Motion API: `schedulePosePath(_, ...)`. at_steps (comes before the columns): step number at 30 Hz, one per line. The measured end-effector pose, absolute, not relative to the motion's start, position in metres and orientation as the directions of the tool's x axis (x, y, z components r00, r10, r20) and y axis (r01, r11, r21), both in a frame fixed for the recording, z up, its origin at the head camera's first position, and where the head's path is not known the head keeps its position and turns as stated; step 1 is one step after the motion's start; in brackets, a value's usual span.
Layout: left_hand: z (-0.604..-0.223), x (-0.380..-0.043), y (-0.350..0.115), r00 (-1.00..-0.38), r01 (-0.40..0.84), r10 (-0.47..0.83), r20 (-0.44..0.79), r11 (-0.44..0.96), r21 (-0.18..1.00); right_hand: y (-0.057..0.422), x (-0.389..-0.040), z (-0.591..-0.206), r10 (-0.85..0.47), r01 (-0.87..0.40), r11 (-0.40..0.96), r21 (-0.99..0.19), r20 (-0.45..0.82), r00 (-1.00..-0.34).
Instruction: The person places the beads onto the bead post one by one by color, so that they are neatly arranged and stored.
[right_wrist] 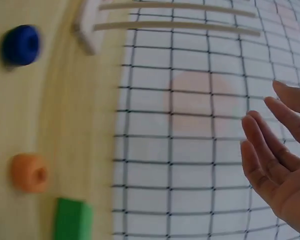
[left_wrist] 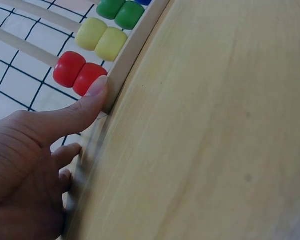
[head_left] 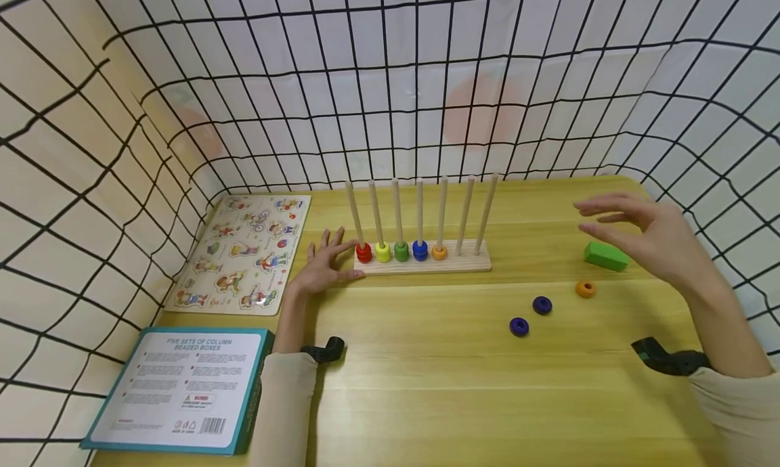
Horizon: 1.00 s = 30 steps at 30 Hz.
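A wooden bead stand with several upright pegs is near the back of the table. Pairs of red, yellow, green and blue beads sit on separate pegs, with one orange bead beside them; the two rightmost pegs are bare. My left hand grips the stand's left end between thumb and index finger, the thumb near the red beads. Raised over the right side, my right hand holds nothing, its fingers apart and slightly bent. Below it lies a green block.
Two dark blue beads and an orange bead lie loose on the table, right of the stand. A picture puzzle board and a teal-edged box are on the left. Black wire mesh surrounds the back and sides.
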<state>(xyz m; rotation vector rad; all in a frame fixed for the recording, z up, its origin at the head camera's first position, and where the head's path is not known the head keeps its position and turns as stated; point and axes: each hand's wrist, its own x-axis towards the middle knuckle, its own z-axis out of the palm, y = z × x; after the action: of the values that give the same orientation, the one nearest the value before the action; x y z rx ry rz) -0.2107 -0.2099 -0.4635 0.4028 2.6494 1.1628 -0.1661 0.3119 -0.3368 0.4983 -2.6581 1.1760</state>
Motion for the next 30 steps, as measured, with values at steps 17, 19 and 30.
schedulePosePath(17, -0.464, -0.210, -0.210, -0.938, 0.165, 0.338, -0.080, 0.636, 0.754, 0.370, -0.149, -0.435, -0.327, -0.257, 0.714, -0.652, 0.015, -0.945)
schedulePosePath(19, -0.464, -0.211, -0.210, -0.939, 0.163, 0.335, -0.081, 0.637, 0.753, 0.368, -0.151, -0.438, -0.326, -0.254, 0.723, -0.642, 0.006, -0.945)
schedulePosePath(30, -0.465, -0.212, -0.211, -0.939, 0.157, 0.332, -0.084, 0.635, 0.757, 0.351, -0.158, -0.444, -0.342, -0.238, 0.726, -0.645, -0.038, -0.939)
